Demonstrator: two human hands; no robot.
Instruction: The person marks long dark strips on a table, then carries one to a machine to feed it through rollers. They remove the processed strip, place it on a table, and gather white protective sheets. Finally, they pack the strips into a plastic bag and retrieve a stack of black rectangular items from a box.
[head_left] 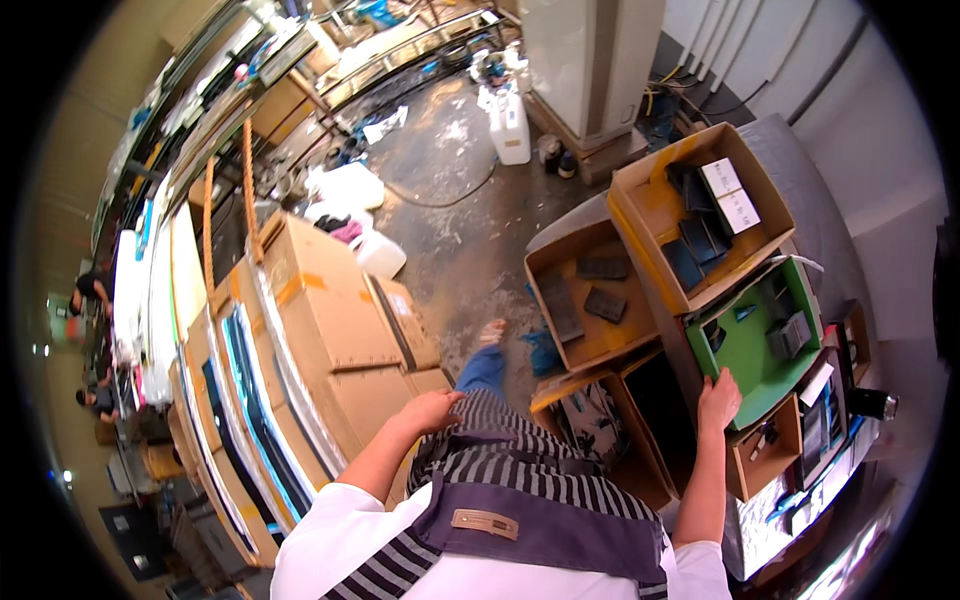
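At the right, my right hand (pixel 719 402) grips the near left rim of a green box (pixel 752 385), its fingers curled over the edge. A few dark grey pieces (pixel 792 335) lie inside that box. My left hand (pixel 432 411) hangs in front of my striped apron (pixel 510 440), close to the stacked cartons. Its fingers are loosely curled, and nothing shows in them. Beyond the green box stands a cardboard box (pixel 700 283) with dark blocks and a white labelled packet (pixel 731 196). Left of it, an open carton (pixel 590 350) contains several dark rectangular blocks (pixel 605 305).
Sealed cartons (pixel 330 290) are stacked at my left. A white jug (pixel 510 128) stands on the wet floor (pixel 450 240), near a pillar (pixel 590 60). A small carton (pixel 765 460) and a black bottle (pixel 873 404) are at the right. People work far left.
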